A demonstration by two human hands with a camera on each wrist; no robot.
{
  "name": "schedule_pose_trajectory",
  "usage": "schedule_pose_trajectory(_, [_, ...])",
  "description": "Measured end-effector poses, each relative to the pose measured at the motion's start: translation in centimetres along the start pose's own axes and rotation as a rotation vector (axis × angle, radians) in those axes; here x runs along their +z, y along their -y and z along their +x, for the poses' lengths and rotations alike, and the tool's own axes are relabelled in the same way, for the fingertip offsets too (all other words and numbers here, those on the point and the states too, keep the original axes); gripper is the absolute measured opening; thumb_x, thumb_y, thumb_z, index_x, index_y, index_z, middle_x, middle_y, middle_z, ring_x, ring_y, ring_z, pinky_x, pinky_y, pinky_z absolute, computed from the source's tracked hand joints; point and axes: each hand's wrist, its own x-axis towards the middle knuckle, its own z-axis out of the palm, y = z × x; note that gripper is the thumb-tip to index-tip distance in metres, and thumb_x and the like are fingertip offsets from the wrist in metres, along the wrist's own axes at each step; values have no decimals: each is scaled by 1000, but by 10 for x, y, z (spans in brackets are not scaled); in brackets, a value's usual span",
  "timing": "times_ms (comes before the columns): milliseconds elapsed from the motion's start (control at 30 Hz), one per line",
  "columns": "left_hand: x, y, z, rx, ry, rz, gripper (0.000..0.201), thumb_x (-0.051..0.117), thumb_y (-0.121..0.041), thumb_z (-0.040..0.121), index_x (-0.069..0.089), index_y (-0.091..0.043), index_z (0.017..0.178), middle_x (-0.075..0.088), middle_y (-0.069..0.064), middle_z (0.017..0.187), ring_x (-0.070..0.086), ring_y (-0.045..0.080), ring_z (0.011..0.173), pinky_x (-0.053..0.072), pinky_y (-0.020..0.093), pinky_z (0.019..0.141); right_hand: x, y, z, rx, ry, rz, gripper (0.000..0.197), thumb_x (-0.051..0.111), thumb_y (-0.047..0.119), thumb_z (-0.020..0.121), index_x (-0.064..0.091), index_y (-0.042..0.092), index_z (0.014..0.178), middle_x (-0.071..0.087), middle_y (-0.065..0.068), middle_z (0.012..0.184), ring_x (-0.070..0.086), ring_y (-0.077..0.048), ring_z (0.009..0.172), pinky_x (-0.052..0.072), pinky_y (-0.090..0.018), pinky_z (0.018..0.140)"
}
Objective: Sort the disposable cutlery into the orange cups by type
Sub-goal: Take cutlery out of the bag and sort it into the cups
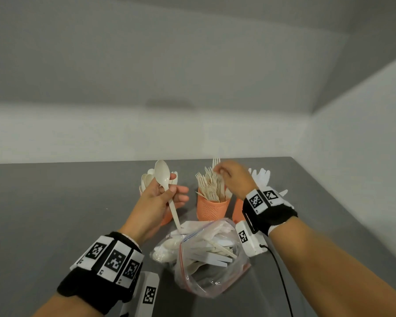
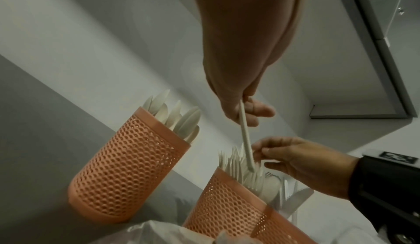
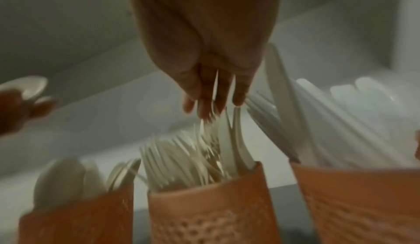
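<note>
Left hand raised above the table, thumb and fingers pinching a spoon at its neck, bowl up, handle slanting down toward the bag. Right hand reaching over the middle cup, fingers hanging straight and a little apart, tips brushing fork tines, gripping nothing. Spoon cup behind the left hand, mostly hidden in the head view. Knife cup on the right, behind the right wrist. Clear bag of unsorted cutlery lying between the forearms, just before the cups.
</note>
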Motion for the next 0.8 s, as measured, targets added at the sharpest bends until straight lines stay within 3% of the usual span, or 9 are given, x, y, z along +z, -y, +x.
schedule_pose_trajectory(100, [4,0,1,-27,-8,-38,20,35,-10,100,51,-15,110,67,11,81,64,13,59,55,23,62,2,-2,-9,-37,108,-113,33,40,-4,91,63,5,113,62,-11,118,57,-24,110,43,-29,97])
schedule_pose_trajectory(167, [4,0,1,-36,-32,-74,21,33,-16,101,54,-14,104,68,10,76,64,13,55,55,23,60,-5,3,-13,-111,22,-137,35,43,-2,90,60,10,118,57,-10,116,52,-22,108,40,-25,91])
schedule_pose_trajectory(267, [5,0,3,-43,-63,-91,25,32,-17,101,56,-12,96,69,8,68,64,13,53,54,24,60,-15,11,-15,-104,-151,-102,30,44,-1,90,63,8,112,58,-14,105,53,-21,90,45,-32,83])
schedule_pose_trajectory(367, [6,0,1,-55,-60,-67,22,34,-13,100,56,-10,95,68,7,68,63,12,54,53,24,62,-19,15,-19,-19,39,-112,27,43,-3,91,67,2,103,67,-14,103,53,-15,82,44,-25,80])
schedule_pose_trajectory(500, [7,2,0,-61,-48,-47,20,35,-11,100,55,-8,98,65,11,75,63,12,55,54,22,59,-17,21,-18,5,232,-162,29,43,-4,90,66,3,105,66,-16,100,59,-24,84,42,-23,76])
schedule_pose_trajectory(600, [5,1,-1,-67,-49,-49,21,35,-12,100,55,-7,98,64,12,76,63,12,55,54,22,60,-24,25,-7,59,56,-211,26,50,4,89,59,10,112,48,-7,100,50,-21,84,40,-26,76])
schedule_pose_trajectory(667, [4,1,-1,-69,-64,-63,22,35,-14,100,55,-7,95,64,11,76,63,12,55,52,25,64,-29,26,-4,165,19,-256,20,54,6,86,57,5,105,51,-8,92,50,-21,80,43,-29,71])
schedule_pose_trajectory(733, [4,1,-1,-71,-73,-61,23,35,-14,100,55,-7,94,63,11,77,63,11,56,52,24,64,-25,30,-8,249,161,-390,6,53,4,84,59,2,85,52,-5,75,51,-20,72,43,-24,60])
schedule_pose_trajectory(800, [6,1,1,-71,-66,-40,21,35,-12,100,54,-7,95,62,11,78,62,11,56,53,21,61,-17,35,-13,277,215,-506,21,50,-1,84,50,5,64,44,-1,63,47,-18,64,35,-19,50])
